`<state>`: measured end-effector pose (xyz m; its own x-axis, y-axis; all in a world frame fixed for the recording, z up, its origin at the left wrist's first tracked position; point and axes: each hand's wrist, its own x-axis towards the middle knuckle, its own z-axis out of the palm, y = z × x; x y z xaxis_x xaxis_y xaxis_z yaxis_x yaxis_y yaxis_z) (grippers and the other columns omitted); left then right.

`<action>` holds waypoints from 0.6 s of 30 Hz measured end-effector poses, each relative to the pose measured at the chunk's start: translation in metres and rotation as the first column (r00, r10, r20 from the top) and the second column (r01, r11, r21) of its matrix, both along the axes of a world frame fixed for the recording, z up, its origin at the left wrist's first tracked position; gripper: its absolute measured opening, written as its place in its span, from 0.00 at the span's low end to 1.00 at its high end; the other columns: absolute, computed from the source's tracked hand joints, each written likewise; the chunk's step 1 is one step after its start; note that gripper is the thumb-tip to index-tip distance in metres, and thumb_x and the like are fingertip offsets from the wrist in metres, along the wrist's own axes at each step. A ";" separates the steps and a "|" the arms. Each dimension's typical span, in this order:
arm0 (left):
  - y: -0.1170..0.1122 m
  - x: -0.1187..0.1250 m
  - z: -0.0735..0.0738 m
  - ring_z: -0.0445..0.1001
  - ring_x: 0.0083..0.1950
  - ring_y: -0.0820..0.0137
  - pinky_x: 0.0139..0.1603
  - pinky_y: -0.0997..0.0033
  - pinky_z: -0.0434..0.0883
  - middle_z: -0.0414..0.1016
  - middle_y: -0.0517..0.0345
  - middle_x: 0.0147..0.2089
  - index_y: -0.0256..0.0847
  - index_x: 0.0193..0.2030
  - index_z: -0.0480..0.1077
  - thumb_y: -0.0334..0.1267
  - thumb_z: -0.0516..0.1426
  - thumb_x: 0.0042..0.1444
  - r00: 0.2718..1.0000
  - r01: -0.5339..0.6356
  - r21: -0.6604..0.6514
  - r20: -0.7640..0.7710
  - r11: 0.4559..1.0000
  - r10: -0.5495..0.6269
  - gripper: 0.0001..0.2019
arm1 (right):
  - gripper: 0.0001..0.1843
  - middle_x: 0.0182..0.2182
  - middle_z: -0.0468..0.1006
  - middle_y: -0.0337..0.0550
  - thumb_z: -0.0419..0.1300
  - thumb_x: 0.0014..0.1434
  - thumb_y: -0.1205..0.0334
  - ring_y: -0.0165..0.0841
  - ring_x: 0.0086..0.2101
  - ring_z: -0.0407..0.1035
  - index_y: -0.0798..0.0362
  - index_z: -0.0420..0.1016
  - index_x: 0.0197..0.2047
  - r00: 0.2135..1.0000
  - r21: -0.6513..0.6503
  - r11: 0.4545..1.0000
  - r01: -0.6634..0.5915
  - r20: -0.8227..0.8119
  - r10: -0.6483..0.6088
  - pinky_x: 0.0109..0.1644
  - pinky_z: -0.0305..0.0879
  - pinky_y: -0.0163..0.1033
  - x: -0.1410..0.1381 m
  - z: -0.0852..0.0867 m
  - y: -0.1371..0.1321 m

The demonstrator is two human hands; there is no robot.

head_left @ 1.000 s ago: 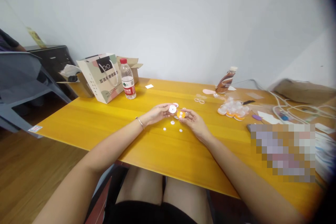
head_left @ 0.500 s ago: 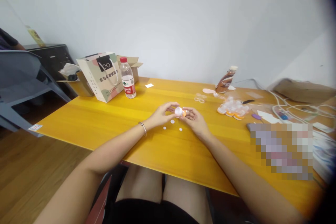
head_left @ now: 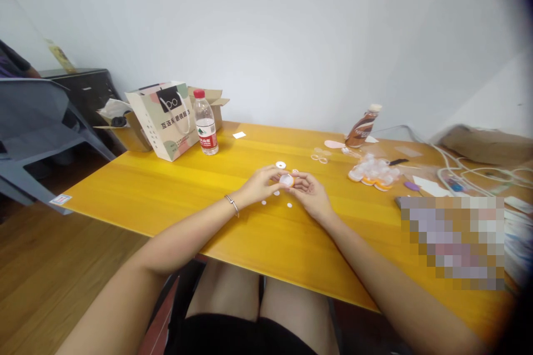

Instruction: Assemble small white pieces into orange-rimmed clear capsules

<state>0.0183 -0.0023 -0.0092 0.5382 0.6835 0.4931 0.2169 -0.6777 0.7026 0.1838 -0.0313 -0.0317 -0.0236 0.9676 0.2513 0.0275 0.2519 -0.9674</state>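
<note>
My left hand (head_left: 266,183) pinches the left side of a small round white-and-orange plastic piece (head_left: 286,179) just above the table. The fingers of my right hand (head_left: 307,191) are closed on its right, orange edge. Its white face is turned up towards me. A white disc with a dark centre (head_left: 280,165) lies just beyond my fingertips. Beside it is a small white patterned bit (head_left: 295,171), too small to name. Below my hands, several small white paper dots are scattered, one white dot (head_left: 290,205) nearest my right wrist.
A water bottle (head_left: 206,127), paper bag (head_left: 169,125) and cardboard box (head_left: 214,102) stand back left. To the right are a pile of clear-and-orange plastic pieces (head_left: 372,172), a brown drink bottle (head_left: 361,128), white cables (head_left: 443,166) and a blurred-out patch. The wooden table (head_left: 233,238) ends before my lap.
The round piece has tilted, so its white face now points more upward. The white disc beyond my fingers has come into sight. The view has shifted slightly.
</note>
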 end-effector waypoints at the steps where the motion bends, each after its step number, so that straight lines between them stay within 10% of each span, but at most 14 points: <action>1: 0.000 0.000 0.000 0.70 0.39 0.74 0.46 0.70 0.68 0.69 0.53 0.42 0.38 0.44 0.69 0.36 0.57 0.49 1.000 0.000 -0.008 0.004 1.000 0.000 0.14 | 0.20 0.28 0.74 0.38 0.66 0.39 0.57 0.31 0.32 0.70 0.50 0.66 0.36 1.000 0.001 1.000 0.006 0.002 -0.006 0.43 0.64 0.42 0.000 0.000 -0.001; 18: 0.001 -0.005 0.010 0.70 0.43 0.72 0.47 0.70 0.67 0.71 0.50 0.44 0.37 0.46 0.69 0.38 0.57 0.49 0.995 0.098 -0.037 -0.003 0.995 -0.098 0.16 | 0.20 0.30 0.74 0.39 0.65 0.42 0.57 0.31 0.34 0.70 0.49 0.65 0.39 0.996 0.028 0.996 -0.081 -0.043 0.082 0.46 0.63 0.42 -0.001 0.009 -0.008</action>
